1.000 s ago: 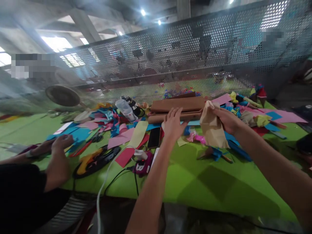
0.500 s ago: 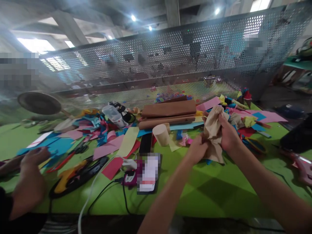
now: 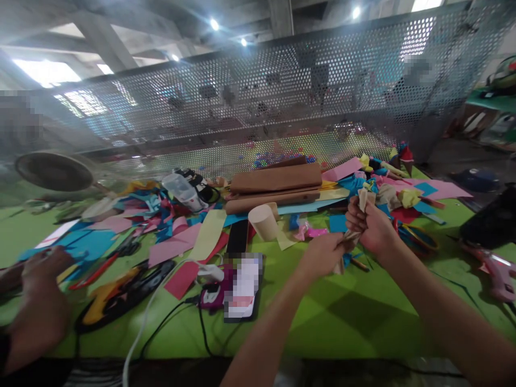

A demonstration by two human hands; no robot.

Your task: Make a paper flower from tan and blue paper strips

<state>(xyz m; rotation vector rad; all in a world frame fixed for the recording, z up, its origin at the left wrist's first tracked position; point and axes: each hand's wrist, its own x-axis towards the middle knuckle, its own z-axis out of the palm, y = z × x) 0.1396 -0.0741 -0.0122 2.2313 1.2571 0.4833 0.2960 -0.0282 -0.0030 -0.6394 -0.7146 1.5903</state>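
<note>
Fingers (image 3: pixel 353 216) of your right hand (image 3: pixel 377 228) are clenched round the upper part of the tan paper (image 3: pixel 366 200); your left hand (image 3: pixel 322 253) pinches it lower down. Paper is between your two hands, above the right half of the green desk (image 3: pixel 318 328), with one end poking out over the right fist and a bit showing under the left.

Change: a second ago only your right hand had it, as a wide sheet, left hand over by the brown stack (image 3: pixel 278 180). Half a second ago both hands were on it, loosely crumpled. Now it's a narrow bunch, mostly hidden in your grip. Reads as the gathering being well along; can't tell if it's twisted or just squeezed.

Materials: tan paper is thin, dull, heavily creased; likely keeps its folds, could tear if pulled hard. Brown stack is flat, folded, matt. Beige roll (image 3: pixel 263 222) beside the black phone (image 3: pixel 237 236) is a smooth cylinder. Pink scrap (image 3: pixel 316 232) near your left hand looks shiny. Panel (image 3: pixel 242 118) behind is perforated metal.
</note>
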